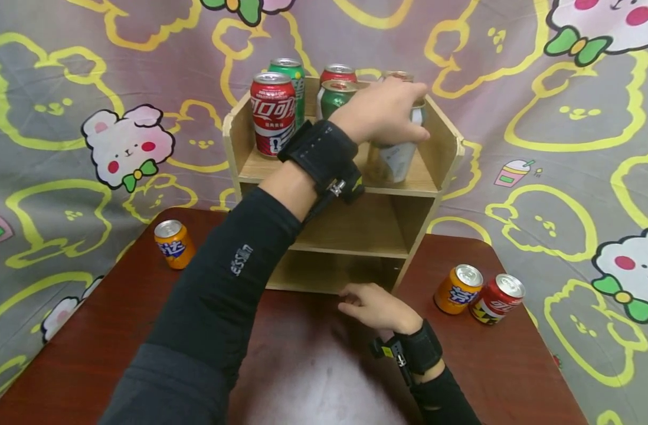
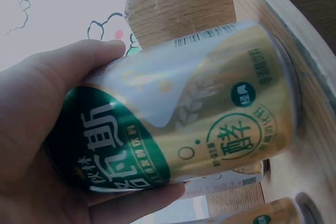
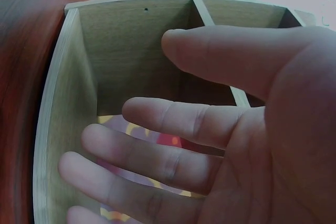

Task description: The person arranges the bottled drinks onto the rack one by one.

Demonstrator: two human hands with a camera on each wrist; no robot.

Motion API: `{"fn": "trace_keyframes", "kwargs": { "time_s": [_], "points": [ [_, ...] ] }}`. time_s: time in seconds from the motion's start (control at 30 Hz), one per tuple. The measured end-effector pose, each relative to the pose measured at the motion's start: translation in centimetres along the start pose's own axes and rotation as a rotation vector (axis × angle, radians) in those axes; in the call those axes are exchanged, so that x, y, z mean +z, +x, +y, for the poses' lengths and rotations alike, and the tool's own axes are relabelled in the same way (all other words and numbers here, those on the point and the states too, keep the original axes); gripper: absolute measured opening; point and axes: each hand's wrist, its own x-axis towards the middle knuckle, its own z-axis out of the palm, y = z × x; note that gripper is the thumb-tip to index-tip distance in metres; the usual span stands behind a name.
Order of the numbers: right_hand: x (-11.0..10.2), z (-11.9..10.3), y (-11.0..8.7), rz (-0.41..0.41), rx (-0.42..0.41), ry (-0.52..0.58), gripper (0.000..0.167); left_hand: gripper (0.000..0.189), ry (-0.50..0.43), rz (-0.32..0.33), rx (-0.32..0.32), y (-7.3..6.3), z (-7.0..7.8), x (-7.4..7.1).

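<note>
On the right part of the wooden shelf's [image 1: 356, 227] top level, my left hand [image 1: 385, 112] grips a gold, white and green drink can [image 2: 210, 114]. Thumb and fingers go round its sides in the left wrist view, and its base is at the shelf board. My right hand [image 1: 377, 307] is low in front of the bottom compartment, its fingers apart and holding nothing in the right wrist view. Left of the gripped can stand a red cola can [image 1: 273, 112], a green can [image 1: 297, 82], a dark green can [image 1: 337, 97] and a partly hidden red can [image 1: 342, 72].
An orange can [image 1: 175, 245] stands on the table [image 1: 303, 366] left of the shelf. To the right, another orange can [image 1: 458, 289] stands beside a red can [image 1: 497, 299]. A patterned cloth [image 1: 515, 195] hangs behind. Another gold can [image 2: 268, 213] is near the left hand.
</note>
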Motion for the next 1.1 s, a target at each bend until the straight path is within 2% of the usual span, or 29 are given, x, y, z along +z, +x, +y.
{"fn": "trace_keyframes", "kwargs": {
  "time_s": [0.2,0.5,0.73,0.9,1.1],
  "points": [
    [0.0,-0.2,0.0,-0.002,-0.005,0.013,0.032,0.069,0.019,-0.001,-0.063,0.2,0.3,0.1],
    [0.2,0.0,0.1,-0.009,0.004,0.008,0.033,0.077,0.043,-0.001,-0.194,1.0,1.0,0.6],
    [0.2,-0.2,0.2,-0.006,-0.006,0.001,0.033,0.073,0.043,0.04,-0.26,1.3,1.4,1.0],
    [0.1,-0.1,0.2,-0.007,0.006,0.002,0.034,0.072,-0.022,0.058,-0.245,1.1,1.4,0.9],
    [0.3,0.0,0.2,-0.019,0.018,0.002,0.034,0.046,-0.191,0.048,-0.093,0.7,0.5,0.4]
  ]
}}
